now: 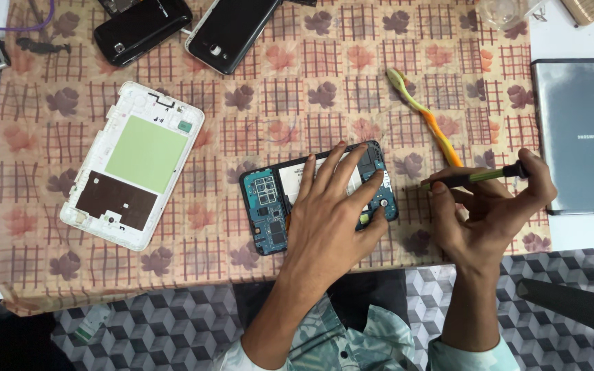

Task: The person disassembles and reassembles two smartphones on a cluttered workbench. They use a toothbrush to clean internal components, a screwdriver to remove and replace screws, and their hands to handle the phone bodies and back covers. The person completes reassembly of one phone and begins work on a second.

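The person's left hand (331, 209) lies flat on an opened phone (269, 206), fingers spread across its middle and right part, pressing it down onto the patterned cloth (324, 82) that covers the desk. The phone has its back removed, so the blue circuit board shows at its left end and again by the fingertips at its right end; it sits near the front edge of the cloth, a little right of centre, slightly tilted.

The right hand (489, 209) hovers just right of the phone, fingers curled and pinching a slim green-shafted screwdriver (479, 177) with a dark handle end. The tool lies nearly level, its tip pointing left toward the phone's right end but apart from it.

Behind the right hand, an orange and yellow toothbrush (424, 113) lies slantwise on the cloth, its lower end hidden by the hand. Toward the left side of the cloth rests a white tablet frame (135, 165), showing a pale green panel and a brown one. At the far edge lie two dark phones, one black (142, 29) and one with a silver rim (232, 31). A grey flat device (582, 134) sits on the bare desk at the right edge, just beside the right hand.
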